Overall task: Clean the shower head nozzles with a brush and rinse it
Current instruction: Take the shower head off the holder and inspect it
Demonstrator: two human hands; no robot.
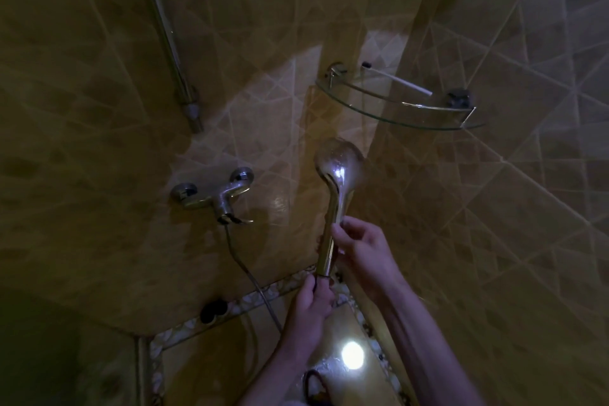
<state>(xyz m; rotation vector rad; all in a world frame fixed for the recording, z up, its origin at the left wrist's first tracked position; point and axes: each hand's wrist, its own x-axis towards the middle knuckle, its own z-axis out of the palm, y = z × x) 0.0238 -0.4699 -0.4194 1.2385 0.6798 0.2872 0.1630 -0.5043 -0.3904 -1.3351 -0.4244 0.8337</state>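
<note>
Both hands grip the shiny chrome shower head [334,208] upright: left hand [311,303] lowest, right hand [361,249] above; white brush [400,82] lies on the glass corner shelf [369,110] beyond.

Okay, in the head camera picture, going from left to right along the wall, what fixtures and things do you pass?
Slide rail → wall mixer tap → shower head, held up by both hands → glass corner shelf, with a white brush lying on it.
</note>
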